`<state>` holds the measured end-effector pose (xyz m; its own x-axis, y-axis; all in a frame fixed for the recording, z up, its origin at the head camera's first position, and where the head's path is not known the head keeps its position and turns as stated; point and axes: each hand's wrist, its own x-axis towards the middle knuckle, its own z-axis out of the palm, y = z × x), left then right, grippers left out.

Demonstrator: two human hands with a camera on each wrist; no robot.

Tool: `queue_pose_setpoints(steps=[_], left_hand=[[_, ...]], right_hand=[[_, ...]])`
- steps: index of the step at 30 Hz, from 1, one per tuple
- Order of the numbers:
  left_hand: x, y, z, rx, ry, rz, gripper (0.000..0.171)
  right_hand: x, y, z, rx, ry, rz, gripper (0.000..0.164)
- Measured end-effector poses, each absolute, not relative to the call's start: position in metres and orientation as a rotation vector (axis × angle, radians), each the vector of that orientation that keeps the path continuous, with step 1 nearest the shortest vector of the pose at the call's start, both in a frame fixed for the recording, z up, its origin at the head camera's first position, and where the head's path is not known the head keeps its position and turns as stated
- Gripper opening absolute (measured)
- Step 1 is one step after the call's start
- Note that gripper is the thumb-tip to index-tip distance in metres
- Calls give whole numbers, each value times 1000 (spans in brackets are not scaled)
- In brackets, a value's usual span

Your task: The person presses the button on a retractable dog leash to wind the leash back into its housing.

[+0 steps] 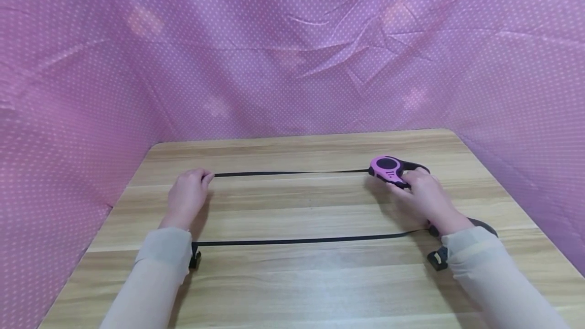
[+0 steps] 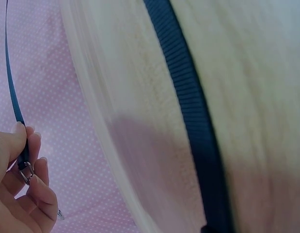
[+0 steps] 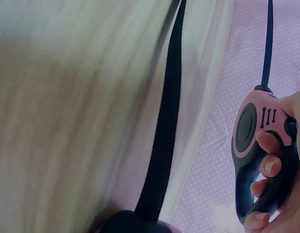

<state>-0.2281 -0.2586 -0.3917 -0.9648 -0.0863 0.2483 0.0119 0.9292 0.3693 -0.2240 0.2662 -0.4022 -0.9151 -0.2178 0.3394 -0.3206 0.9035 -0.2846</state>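
Note:
My right hand (image 1: 427,194) grips the looped black handle of a pink and black retractable leash (image 1: 387,166), held over the right side of the table. In the right wrist view, fingers curl through the handle of its casing (image 3: 251,121). A black strap (image 1: 283,172) runs left from it, drawn out straight, to my left hand (image 1: 185,197). My left hand pinches the strap's end near a small metal ring (image 2: 27,172). Closer to me, a second black strap (image 1: 297,241) stretches between my wrists. Its casing is mostly hidden behind the right wrist; a dark handle loop (image 1: 484,225) shows.
Both hands are above a light wood-grain table (image 1: 311,288). Pink dotted cloth (image 1: 292,80) hangs behind the table and along both sides. Small black pieces sit beside the left wrist (image 1: 195,258) and the right wrist (image 1: 437,259).

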Motion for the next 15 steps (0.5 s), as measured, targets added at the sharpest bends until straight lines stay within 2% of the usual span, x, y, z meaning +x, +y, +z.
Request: queue_pose_setpoints(steps=[15], left_hand=[[-229, -253, -392, 50, -2839, -560, 33]], right_hand=[[-225, 261, -400, 405, -2822, 494, 42]])
